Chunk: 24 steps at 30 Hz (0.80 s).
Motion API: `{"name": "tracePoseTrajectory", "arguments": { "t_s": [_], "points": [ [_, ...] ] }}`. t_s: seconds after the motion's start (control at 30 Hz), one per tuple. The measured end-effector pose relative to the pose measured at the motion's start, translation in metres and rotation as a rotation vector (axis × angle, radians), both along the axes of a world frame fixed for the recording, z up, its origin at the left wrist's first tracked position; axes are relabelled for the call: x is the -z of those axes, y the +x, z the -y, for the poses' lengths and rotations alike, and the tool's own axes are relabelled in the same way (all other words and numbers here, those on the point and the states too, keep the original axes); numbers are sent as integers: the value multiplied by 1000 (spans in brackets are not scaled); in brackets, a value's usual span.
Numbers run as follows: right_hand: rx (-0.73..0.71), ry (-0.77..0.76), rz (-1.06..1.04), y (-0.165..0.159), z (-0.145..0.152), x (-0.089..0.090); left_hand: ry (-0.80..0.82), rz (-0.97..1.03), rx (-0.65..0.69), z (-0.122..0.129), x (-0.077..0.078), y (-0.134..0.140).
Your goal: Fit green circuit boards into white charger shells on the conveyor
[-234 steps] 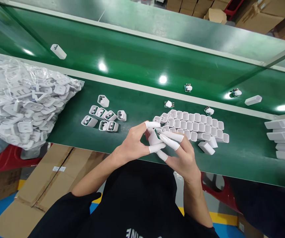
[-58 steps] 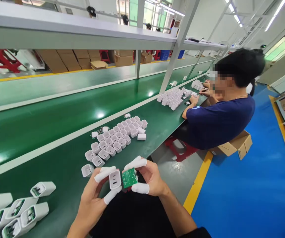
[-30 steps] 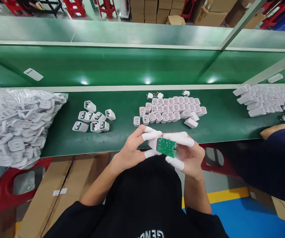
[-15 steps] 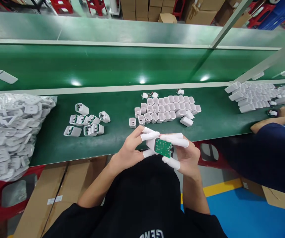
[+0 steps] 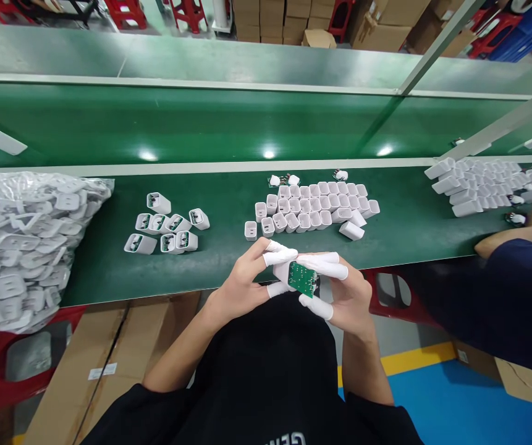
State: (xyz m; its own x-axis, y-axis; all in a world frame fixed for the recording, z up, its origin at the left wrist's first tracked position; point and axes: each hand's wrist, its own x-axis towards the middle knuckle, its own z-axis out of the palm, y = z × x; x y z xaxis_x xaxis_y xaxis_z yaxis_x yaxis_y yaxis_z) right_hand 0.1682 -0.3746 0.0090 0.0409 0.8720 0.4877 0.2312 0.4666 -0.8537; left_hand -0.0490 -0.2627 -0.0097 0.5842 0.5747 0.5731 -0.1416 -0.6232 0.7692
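White finger cots cover several fingertips of both my hands, which meet just in front of the bench edge. My left hand (image 5: 246,281) is closed round a white charger housing (image 5: 281,271). A green circuit board (image 5: 303,278) sticks out of the housing's right end, partly inside it. Fingers of my right hand (image 5: 346,290) grip the board from above and below. Beyond my hands stand rows of white charger housings (image 5: 314,204). To the left is a small group of housings with boards inside (image 5: 166,225).
A clear plastic bag of white plastic parts (image 5: 20,247) lies at the bench's left end. Loose board assemblies (image 5: 284,180) lie behind the rows. On the right, a co-worker's arm (image 5: 520,233) reaches toward another stack of housings (image 5: 479,182). A cardboard box (image 5: 84,364) stands below the bench.
The circuit board sits slightly farther left, a little nearer the housing, and my right fingers have shifted left with it. The whole view has shifted slightly.
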Motion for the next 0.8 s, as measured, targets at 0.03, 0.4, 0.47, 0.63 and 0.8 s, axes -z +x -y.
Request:
{"name": "tracePoseTrajectory", "arguments": {
  "t_s": [0.03,0.4,0.47,0.63,0.8],
  "points": [
    [2,-3,7,0,-1,0,-4,-2,2,0,1,0],
    [59,-65,169,-7,-9,3,-124,-69,-19,3,17,-5],
    [70,-89,191,-11,-10,8,-168,-62,-38,7,26,-6],
    [126,21,327,-17,-11,24,-420,-32,-234,19,45,-7],
    [200,201,640,-22,-21,39,-571,-62,-396,27,47,-4]
  ]
}}
